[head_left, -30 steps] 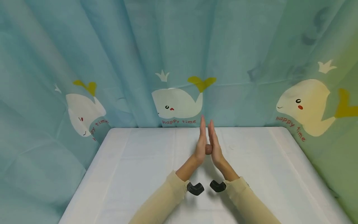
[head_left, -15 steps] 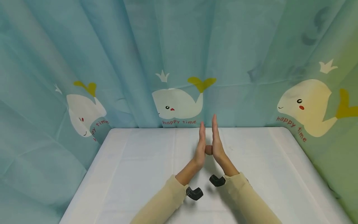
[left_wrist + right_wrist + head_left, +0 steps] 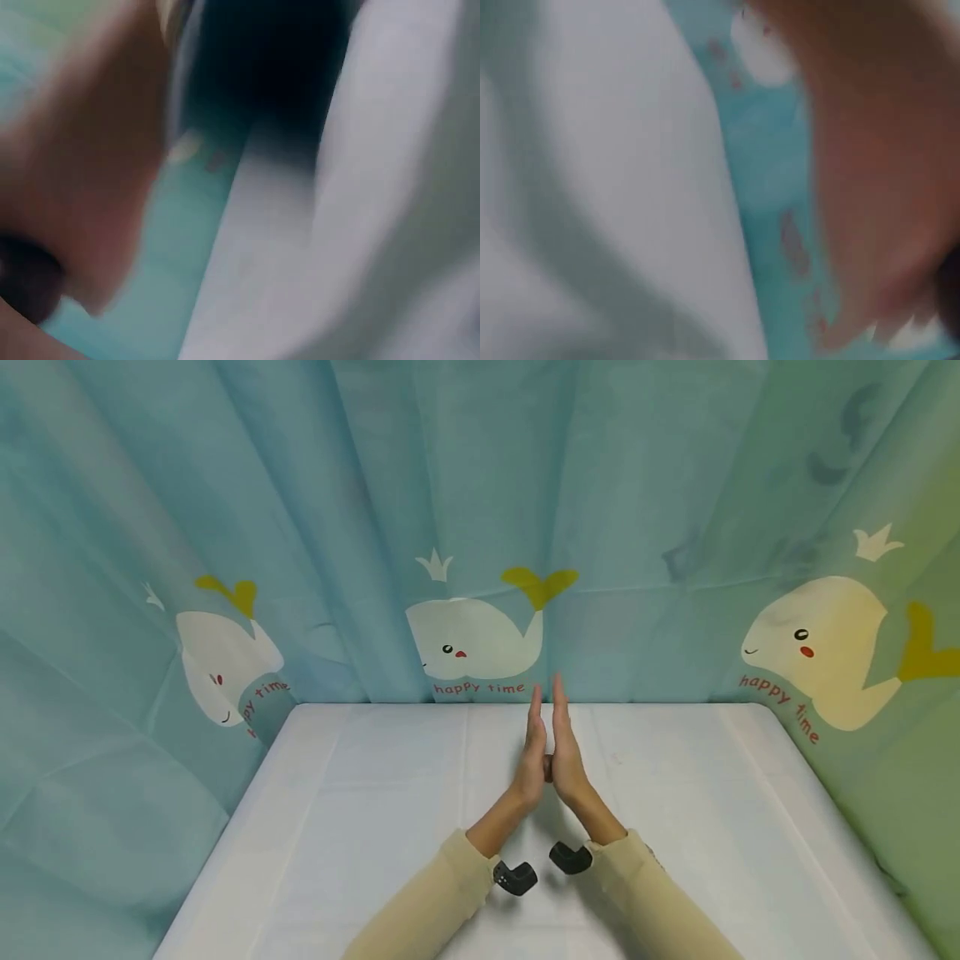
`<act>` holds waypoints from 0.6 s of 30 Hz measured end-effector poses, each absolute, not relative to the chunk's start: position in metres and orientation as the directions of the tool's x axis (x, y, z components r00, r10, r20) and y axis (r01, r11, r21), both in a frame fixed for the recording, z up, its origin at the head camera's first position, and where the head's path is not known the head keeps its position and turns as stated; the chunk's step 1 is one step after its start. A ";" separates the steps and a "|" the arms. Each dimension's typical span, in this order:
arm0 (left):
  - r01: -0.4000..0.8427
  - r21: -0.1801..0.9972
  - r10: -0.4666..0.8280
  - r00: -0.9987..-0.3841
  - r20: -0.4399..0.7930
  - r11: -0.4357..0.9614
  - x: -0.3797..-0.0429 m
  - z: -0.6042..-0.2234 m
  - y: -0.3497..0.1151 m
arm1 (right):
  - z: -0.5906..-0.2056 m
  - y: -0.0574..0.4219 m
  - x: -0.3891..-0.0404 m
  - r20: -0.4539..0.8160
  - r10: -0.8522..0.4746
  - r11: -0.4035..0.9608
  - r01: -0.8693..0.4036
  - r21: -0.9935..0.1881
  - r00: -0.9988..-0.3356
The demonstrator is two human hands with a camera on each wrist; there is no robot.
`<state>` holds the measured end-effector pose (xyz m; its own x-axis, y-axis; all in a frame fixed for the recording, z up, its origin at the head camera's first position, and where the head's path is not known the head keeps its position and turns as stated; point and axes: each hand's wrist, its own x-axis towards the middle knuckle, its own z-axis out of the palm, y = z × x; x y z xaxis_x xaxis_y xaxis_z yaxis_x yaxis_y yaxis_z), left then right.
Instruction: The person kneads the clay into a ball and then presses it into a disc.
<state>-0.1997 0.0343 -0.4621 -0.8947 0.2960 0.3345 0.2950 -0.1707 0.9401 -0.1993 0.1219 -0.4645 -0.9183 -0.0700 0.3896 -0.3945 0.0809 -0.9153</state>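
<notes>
Brown ball (image 3: 548,768) sits between the palms, near their heels, touching both; only a thin strip shows in the head view. Left hand (image 3: 533,756) and right hand (image 3: 566,755) both upright, fingers straight and pointing away from the body. Neither grip is curled; the ball is trapped by flat palms. Right fingertips reach a bit farther than the left ones. Hands look raised off the surface (image 3: 390,793), judging by the shadow below. Wrist views are blurred; both show a dark round edge at the palm, no finer detail.

My read on the step: working the ball between palms, probably rolling. Next move calls for even, light pressure with palms parallel. Too much squeeze could flatten it if it's soft; too little and it could drop.
</notes>
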 end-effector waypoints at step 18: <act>0.247 0.936 0.340 -0.883 0.324 -0.250 -0.192 -0.445 0.056 | -0.448 0.147 -0.204 0.385 -0.037 -0.011 -0.385 -0.923 -0.922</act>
<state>-0.1920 0.0555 -0.4447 -0.8828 0.3404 0.3238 0.2472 -0.2495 0.9363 -0.2038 0.1469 -0.4478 -0.9221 -0.0371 0.3852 -0.3850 -0.0113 -0.9228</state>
